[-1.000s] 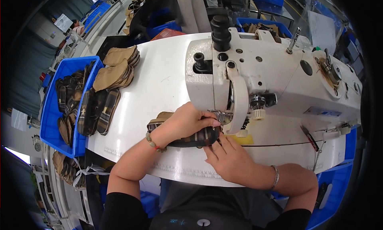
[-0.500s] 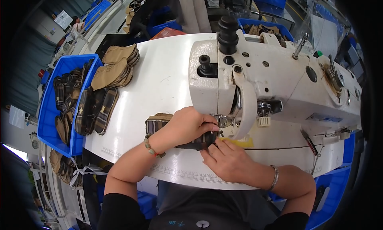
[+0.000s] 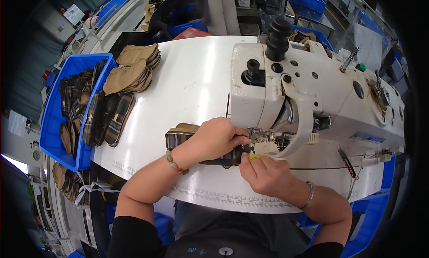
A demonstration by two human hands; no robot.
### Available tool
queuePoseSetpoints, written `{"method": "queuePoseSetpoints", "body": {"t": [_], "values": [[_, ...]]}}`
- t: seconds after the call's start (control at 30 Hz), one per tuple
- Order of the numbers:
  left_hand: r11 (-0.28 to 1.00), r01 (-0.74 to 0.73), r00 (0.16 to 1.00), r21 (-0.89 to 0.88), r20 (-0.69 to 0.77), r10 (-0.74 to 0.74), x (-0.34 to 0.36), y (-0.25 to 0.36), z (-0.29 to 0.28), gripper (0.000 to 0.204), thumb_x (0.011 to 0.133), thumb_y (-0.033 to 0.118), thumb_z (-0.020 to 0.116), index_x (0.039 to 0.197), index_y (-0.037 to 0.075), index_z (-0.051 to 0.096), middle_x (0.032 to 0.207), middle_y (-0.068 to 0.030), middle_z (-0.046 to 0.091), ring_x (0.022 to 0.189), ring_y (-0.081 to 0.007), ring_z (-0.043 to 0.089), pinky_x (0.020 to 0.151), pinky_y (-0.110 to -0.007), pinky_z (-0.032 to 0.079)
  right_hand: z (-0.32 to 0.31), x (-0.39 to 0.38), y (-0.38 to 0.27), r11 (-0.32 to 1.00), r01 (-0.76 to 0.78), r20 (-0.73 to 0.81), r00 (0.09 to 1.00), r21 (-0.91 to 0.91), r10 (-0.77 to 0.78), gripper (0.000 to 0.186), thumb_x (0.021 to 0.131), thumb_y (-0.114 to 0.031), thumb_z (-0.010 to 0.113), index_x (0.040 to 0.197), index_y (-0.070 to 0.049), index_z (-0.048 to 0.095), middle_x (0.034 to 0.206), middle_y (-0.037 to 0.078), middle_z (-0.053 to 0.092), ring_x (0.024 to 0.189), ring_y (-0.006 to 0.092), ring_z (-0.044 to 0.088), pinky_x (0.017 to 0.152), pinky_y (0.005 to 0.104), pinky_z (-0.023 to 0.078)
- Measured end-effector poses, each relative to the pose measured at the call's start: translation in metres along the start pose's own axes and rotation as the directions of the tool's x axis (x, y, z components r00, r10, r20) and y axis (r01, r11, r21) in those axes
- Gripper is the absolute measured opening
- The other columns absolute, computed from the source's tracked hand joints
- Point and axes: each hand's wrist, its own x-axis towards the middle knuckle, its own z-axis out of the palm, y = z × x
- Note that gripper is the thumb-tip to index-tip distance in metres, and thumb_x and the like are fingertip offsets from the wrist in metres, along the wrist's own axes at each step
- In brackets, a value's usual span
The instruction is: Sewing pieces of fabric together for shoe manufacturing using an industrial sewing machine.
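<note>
Fingers (image 3: pixel 232 139) of the left hand (image 3: pixel 213 139) lie curled and pressed flat on a dark plaid fabric piece with a tan webbing edge (image 3: pixel 178 135); they pin it to the white bench (image 3: pixel 187 83) rather than close around it. In the head view, the only one, this piece sits at frame centre, its long axis running left to right, its right end pointing in under the presser foot (image 3: pixel 257 135) of the cream-white industrial sewing machine (image 3: pixel 321 97).

Just below and right of it, the right hand (image 3: pixel 266 173) pinches the near edge with thumb and forefinger, beside a small yellow bit. Both hands touch the fabric; the left covers most of it, the right is nearer the needle.

At upper left, tan fabric stacks (image 3: pixel 132 72) sit well apart, beside a blue plastic bin (image 3: pixel 56 119).
</note>
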Motion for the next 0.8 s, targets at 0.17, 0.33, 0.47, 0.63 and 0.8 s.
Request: {"method": "queuePoseSetpoints", "body": {"t": [0.17,0.33,0.47,0.63,0.8], "values": [[1.000,-0.011,1.000,-0.027,0.028,0.012,0.004,-0.004,-0.002,0.017,0.091,0.027,0.069,0.095,0.012,0.075,0.079,-0.0120,0.070,0.077,-0.0337,0.066,0.068,-0.041,0.052,-0.006,-0.001,-0.001,0.996,-0.016,0.074,0.997,0.093,0.009,0.023,0.075,-0.009,0.072,0.095,0.002,0.071,0.065,-0.002,0.053,0.053,0.0099,0.052,0.046,0.0242,0.041],[0.995,-0.024,1.000,-0.096,0.000,0.024,0.007,-0.006,-0.001,0.017,0.091,0.027,0.069,0.095,0.010,0.073,0.083,-0.0111,0.071,0.082,-0.0326,0.067,0.071,-0.041,0.051,-0.009,0.001,0.004,0.999,0.033,0.102,0.994,0.026,-0.036,0.027,0.073,-0.004,0.069,0.099,0.002,0.070,0.067,-0.001,0.053,0.055,0.0098,0.053,0.046,0.0241,0.041],[0.997,-0.007,1.000,-0.078,-0.002,0.007,0.007,-0.002,-0.002,0.017,0.090,0.026,0.070,0.094,0.010,0.072,0.084,-0.0107,0.071,0.083,-0.0324,0.067,0.071,-0.041,0.051,-0.006,0.001,0.006,0.999,0.038,0.071,0.997,0.020,-0.039,0.027,0.072,-0.003,0.069,0.098,0.003,0.070,0.066,-0.001,0.053,0.054,0.0100,0.052,0.046,0.0237,0.042],[0.999,0.028,1.000,-0.016,0.011,-0.028,0.002,0.004,0.001,0.017,0.089,0.025,0.070,0.092,0.009,0.073,0.082,-0.0124,0.070,0.082,-0.0329,0.067,0.071,-0.042,0.051,-0.001,-0.002,0.002,0.997,0.066,0.128,0.989,0.037,-0.070,0.021,0.074,-0.004,0.069,0.094,0.003,0.069,0.065,0.000,0.052,0.054,0.0115,0.052,0.047,0.0260,0.041],[0.995,-0.096,0.995,0.026,-0.036,0.097,-0.001,-0.002,0.002,0.014,0.087,0.022,0.071,0.093,0.010,0.074,0.079,-0.0150,0.067,0.081,-0.0339,0.065,0.072,-0.043,0.051,-0.004,-0.001,-0.003,0.996,0.022,0.208,0.977,0.081,-0.038,0.020,0.075,-0.005,0.069,0.093,0.004,0.069,0.064,0.000,0.053,0.054,0.0119,0.053,0.049,0.0274,0.041]]}}
